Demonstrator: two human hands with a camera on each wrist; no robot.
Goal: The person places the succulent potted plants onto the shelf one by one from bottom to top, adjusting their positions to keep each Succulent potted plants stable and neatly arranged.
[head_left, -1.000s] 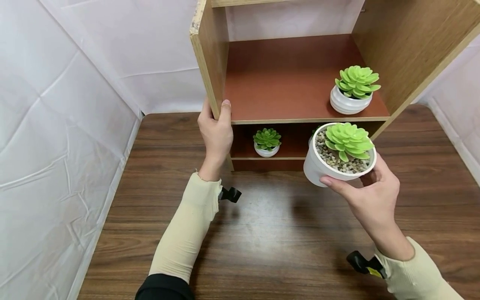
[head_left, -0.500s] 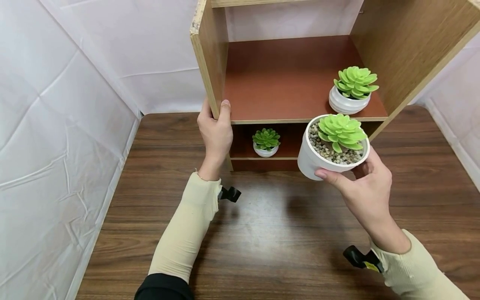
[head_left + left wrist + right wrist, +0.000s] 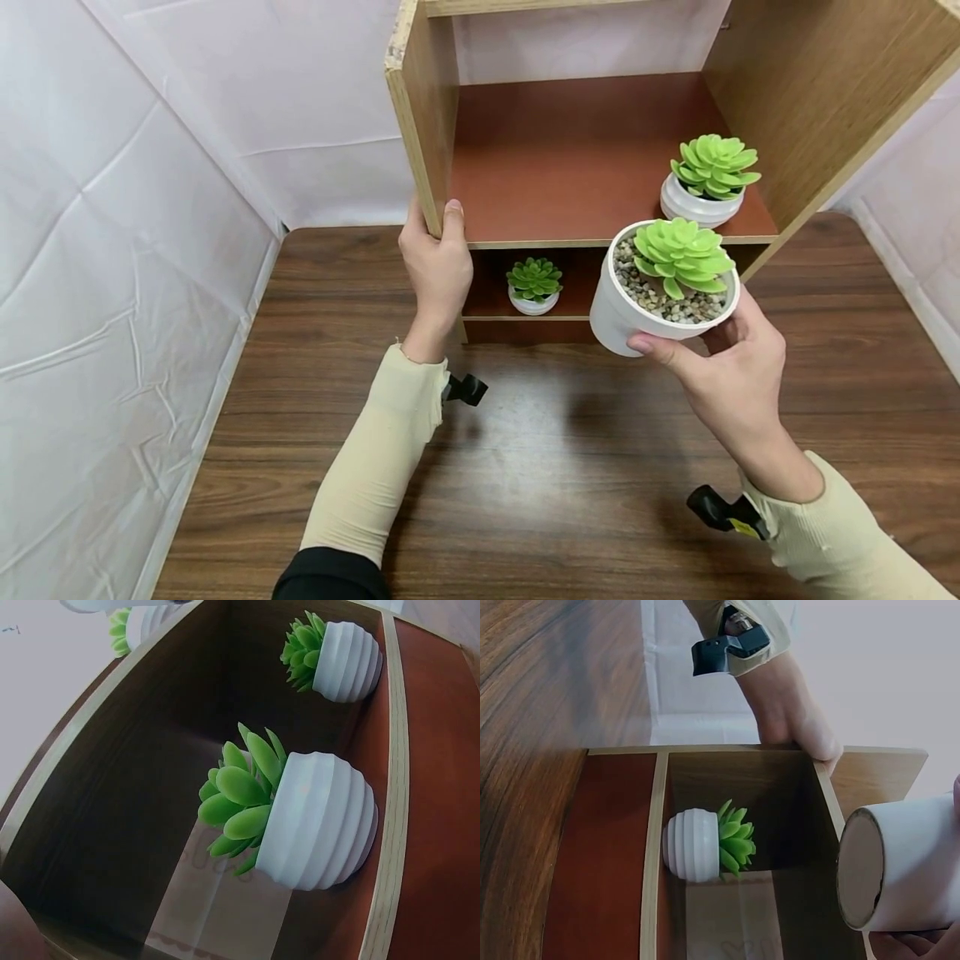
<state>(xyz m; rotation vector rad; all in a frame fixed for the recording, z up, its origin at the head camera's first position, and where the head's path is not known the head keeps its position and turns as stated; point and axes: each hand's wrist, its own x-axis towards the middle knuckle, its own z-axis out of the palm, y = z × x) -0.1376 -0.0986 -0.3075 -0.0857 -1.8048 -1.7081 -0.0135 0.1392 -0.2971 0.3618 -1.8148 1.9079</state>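
Note:
A potted succulent (image 3: 626, 308) in a smooth white pot, with pebbles round the plant, is held by my right hand (image 3: 738, 367) in front of the wooden shelf unit (image 3: 525, 242). It hangs slightly tilted, its underside showing in the right wrist view. My left hand (image 3: 437, 275) grips the unit's left side panel (image 3: 420, 125), thumb on the inner side and fingers behind. On the reddish middle shelf (image 3: 555, 167), at the right, stands a smaller succulent (image 3: 703, 200) in a ribbed white pot. The left wrist view shows two more ribbed-pot succulents, a near one (image 3: 319, 821) and a farther one (image 3: 349, 664), in the lower compartment.
The unit stands on a dark wood-grain table (image 3: 525, 467). White sheeting (image 3: 112, 292) walls the left side and the back. The right side panel (image 3: 832, 100) slants out towards me. Black wrist cameras (image 3: 723, 508) stick out from both sleeves.
My right hand has moved the held succulent a little up and to the left, nearer the middle shelf's front edge. My left hand keeps its grip on the side panel.

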